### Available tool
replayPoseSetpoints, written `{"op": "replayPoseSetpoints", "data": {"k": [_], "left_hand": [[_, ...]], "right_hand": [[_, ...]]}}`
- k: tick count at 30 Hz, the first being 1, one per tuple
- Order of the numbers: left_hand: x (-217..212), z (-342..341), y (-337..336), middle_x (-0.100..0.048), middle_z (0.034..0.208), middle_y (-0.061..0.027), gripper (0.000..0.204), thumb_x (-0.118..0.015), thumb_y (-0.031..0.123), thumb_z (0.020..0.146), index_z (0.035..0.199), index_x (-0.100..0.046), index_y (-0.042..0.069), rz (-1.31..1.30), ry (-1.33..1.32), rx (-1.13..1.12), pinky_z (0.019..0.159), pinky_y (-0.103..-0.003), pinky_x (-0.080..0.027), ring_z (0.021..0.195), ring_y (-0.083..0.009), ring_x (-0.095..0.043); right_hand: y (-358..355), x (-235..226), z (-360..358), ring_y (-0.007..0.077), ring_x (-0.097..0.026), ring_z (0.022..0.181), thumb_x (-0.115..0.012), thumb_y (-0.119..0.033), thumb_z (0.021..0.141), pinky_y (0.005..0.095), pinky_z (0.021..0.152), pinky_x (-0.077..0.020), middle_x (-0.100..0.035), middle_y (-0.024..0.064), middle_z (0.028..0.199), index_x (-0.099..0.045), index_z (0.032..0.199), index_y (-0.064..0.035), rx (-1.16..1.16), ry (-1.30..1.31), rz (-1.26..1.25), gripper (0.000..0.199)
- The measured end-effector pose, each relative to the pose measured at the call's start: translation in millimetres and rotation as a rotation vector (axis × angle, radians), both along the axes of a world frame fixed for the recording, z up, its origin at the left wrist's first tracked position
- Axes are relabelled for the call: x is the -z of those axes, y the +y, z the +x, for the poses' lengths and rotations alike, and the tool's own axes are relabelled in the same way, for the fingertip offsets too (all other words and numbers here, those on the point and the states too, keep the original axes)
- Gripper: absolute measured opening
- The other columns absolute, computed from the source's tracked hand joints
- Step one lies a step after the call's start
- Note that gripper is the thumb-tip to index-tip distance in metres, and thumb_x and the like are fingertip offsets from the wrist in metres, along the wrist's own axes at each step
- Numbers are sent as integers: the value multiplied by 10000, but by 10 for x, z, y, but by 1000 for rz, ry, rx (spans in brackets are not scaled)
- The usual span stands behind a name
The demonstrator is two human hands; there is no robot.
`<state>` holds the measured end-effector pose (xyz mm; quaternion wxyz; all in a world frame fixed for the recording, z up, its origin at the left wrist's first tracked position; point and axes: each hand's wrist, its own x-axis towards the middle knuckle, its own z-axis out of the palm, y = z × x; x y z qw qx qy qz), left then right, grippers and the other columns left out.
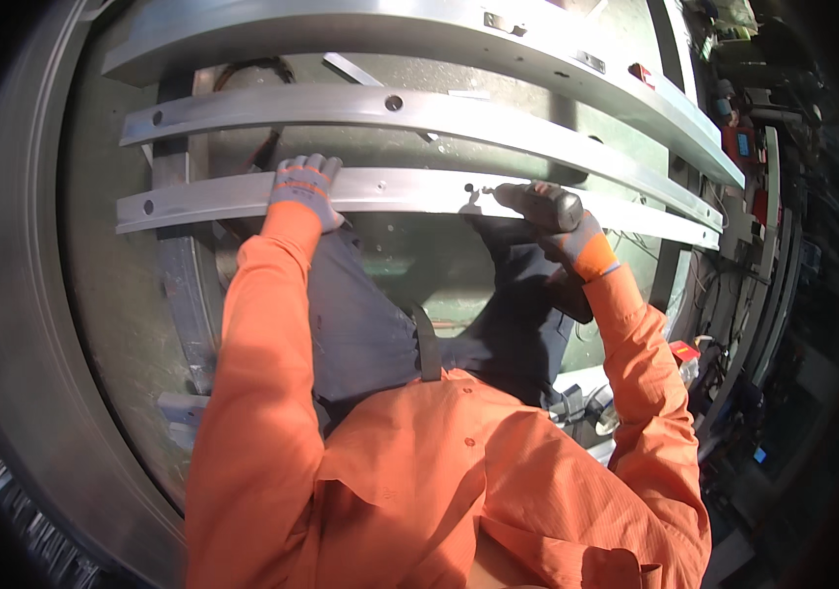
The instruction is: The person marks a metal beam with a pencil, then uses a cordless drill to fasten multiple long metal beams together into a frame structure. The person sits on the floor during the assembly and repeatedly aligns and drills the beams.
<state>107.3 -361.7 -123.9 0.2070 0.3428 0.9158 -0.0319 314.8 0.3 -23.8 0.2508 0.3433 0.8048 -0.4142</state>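
Clothing: orange long sleeves [419, 491] and dark trousers fill the lower view, with the floor [125, 294] beneath.
Left hand: the left hand [303, 188], in a grey and orange glove, lies flat over the near edge of the nearest metal rail [400, 192], fingers curled over it and pressing it down; it grips nothing else.
Right hand: the right hand [576, 240], gloved the same, is closed around the grip of a dark power drill [537, 204], whose nose points left along that same rail.
Work piece: the nearest rail is a long, pale, slightly curved bar lying across a dark frame member [172, 245], just above the knees.
Holes: one hole [148, 207] shows near the rail's left end; small marks sit just ahead of the drill tip [476, 188], though whether the tip touches metal I cannot tell.
Progress: judging by this, some holes exist and drilling near mid-rail looks in hand; the stretch to the right seems untouched.
Further off: two more rails, the middle rail [360, 103] and the far rail [360, 29].
Right edge: cluttered equipment [743, 147], too dim to name.
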Motion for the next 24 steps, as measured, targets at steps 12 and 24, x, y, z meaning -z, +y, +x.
{"op": "replayPoseSetpoints", "data": {"k": [12,24], "left_hand": [[-316,-5,-54,-575,1376,-130,757,-785,382,741,1419,-540,150,1,-95,12,1141,-484,-368,1344,-318,-522],[-322,38,-35,-468,1537,-140,879,-765,391,769,1549,-438,152,-50,-170,-14,1232,-528,-265,1459,-343,-410]], "right_hand": [[-24,-369,-462,380,-725,977,-720,-427,714,418,863,-585,-757,193,975,-773,1039,-152,-696,174,304,430],[-207,-378,-667,375,-718,1063,-675,-411,767,424,932,-571,-757,207,1077,-781,1057,-113,-830,-240,569,429]]}}
